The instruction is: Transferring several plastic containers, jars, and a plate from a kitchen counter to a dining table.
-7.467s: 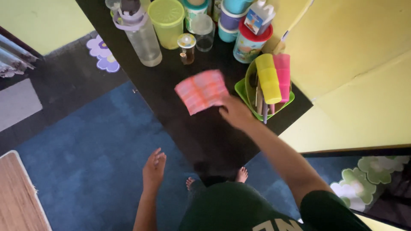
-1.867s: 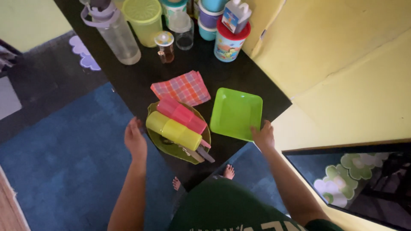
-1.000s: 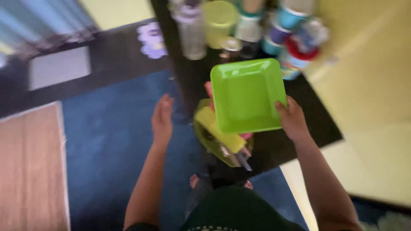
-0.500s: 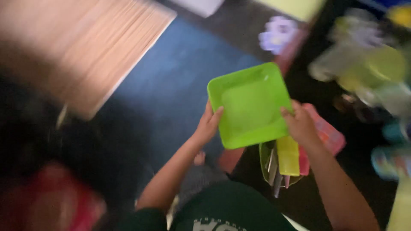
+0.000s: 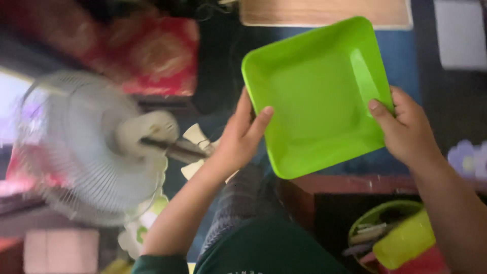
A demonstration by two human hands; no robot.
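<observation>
1. A square lime-green plate (image 5: 317,96) is held up in front of the person, its hollow side facing them.
2. The left hand (image 5: 241,137) grips the plate's left edge, thumb on top.
3. The right hand (image 5: 408,129) clasps its right edge.
4. A white standing fan (image 5: 91,147) sits to the left.
5. At lower right, a yellow-green cup (image 5: 406,246) lies in a green bowl (image 5: 388,208) on a dark table.

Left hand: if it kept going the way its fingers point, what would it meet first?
The left hand already grips the green plate; its fingers point up-right across it, so the plate itself comes first.
</observation>
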